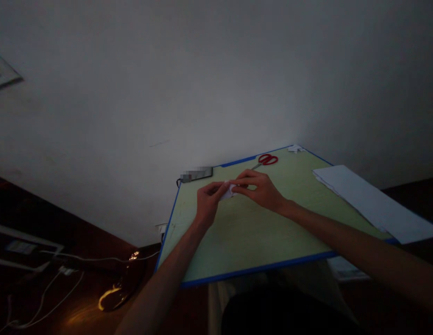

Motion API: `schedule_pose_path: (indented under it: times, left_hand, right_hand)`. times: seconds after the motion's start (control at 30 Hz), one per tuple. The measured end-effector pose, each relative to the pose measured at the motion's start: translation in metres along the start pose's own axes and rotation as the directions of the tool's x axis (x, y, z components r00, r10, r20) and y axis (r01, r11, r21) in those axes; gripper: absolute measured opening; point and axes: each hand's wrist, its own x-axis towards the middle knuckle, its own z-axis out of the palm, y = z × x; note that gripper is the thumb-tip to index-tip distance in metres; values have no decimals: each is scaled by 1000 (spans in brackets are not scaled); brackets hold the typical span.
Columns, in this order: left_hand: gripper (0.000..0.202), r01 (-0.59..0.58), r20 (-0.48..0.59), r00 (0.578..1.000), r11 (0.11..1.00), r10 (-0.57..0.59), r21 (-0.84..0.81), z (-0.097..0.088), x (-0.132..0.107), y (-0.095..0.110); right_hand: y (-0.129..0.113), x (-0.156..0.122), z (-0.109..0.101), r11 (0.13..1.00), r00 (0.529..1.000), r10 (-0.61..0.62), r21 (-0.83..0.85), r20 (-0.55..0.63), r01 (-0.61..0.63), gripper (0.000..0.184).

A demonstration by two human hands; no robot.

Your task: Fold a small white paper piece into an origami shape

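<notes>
My left hand (207,204) and my right hand (261,188) meet over the far part of a pale green table with a blue rim (237,274). Both pinch a small piece of white paper (229,191) between their fingertips, just above the tabletop. Red-handled scissors (265,160) lie beyond my right hand near the table's far edge. The paper is mostly hidden by my fingers.
A stack of white sheets (373,201) overhangs the table's right edge. A small crumpled paper scrap (295,149) sits at the far corner. A dark flat object (196,174) lies at the far left corner. White cables (59,279) run over the dark floor to the left. A white wall stands behind.
</notes>
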Motion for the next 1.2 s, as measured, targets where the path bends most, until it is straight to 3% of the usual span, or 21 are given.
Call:
schedule_pose_path:
  times: [0.43,0.67,0.77,1.2]
  left_hand:
    - [24,5,-25,1000,1000,-5,-16,2,-1,2]
    - [24,-48,-71,996,999,48,2,2,-2,0]
    - [24,-62,-50,997,998,61,-16,2,-2,-1]
    - [23,-128,58,990,992,128,4,1,-4,-1]
  right_hand:
    - [1,-1,2,999,999,-44,-33,-19,43,19]
    - [-1,0,5,956,967,254,152,10,-252,29]
    - [-2,2,4,935,951,308,176,23,-307,31]
    - [-11,4,2,961,965,258,115,-43,-252,35]
